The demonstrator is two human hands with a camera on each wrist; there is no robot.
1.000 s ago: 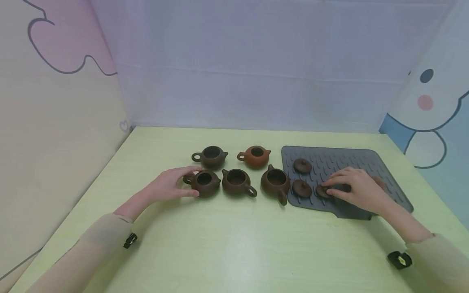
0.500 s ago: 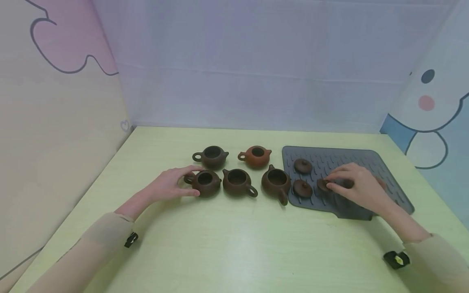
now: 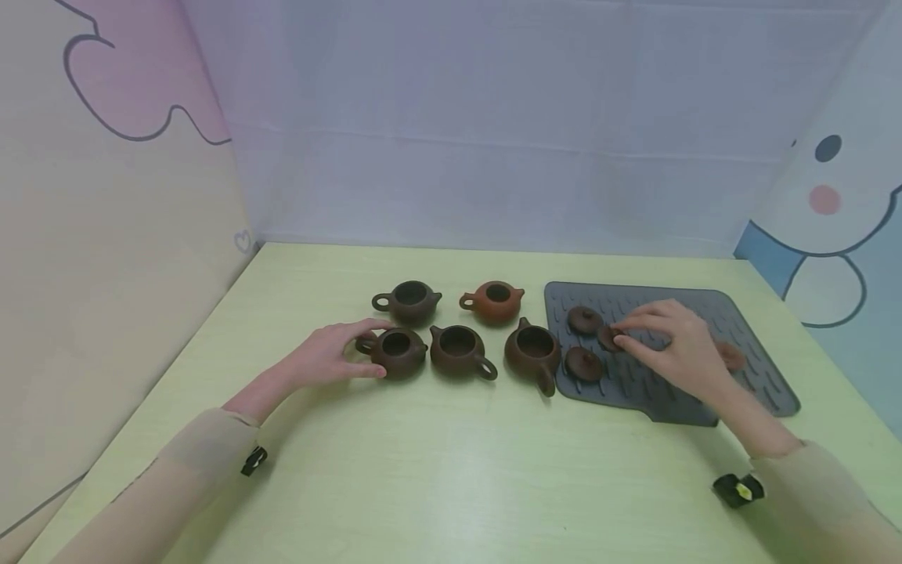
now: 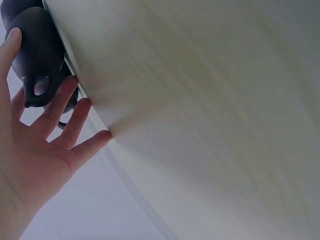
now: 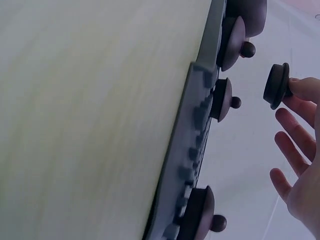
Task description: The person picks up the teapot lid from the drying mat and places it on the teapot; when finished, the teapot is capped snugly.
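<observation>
The right hand [image 3: 680,345] pinches a lid [image 3: 607,338] (in the air), well rightward of the teapot [image 3: 402,365] which the spread left hand [image 3: 326,357] touches.

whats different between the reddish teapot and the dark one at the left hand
The reddish teapot is orange-brown; the dark teapot is deep brown. The reddish teapot stands in the back row untouched; the dark teapot in the front row, touched by the left hand. Both are lidless, spouts pointing right.
</observation>
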